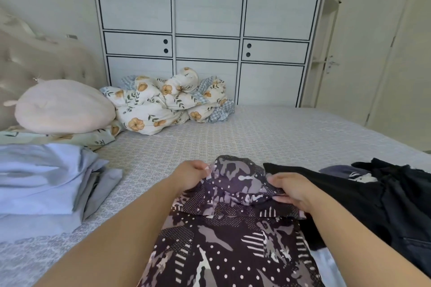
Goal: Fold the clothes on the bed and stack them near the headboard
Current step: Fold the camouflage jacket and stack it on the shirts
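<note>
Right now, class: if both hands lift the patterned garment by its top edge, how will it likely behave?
The patterned garment would probably hang limp: it already bunches between the left hand and right hand. It looks thin, so likely light. Its folded-over top may fall open.

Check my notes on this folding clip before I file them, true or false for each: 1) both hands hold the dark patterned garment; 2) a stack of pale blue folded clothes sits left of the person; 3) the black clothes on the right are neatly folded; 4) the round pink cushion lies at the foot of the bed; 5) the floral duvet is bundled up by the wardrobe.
1) True: the left hand and right hand both grip the patterned garment at its far end.
2) True: the pale blue stack lies there.
3) False: the black clothes lie in a loose heap.
4) False: the pink cushion rests by the headboard.
5) True: the floral duvet is bunched before the wardrobe.
</note>
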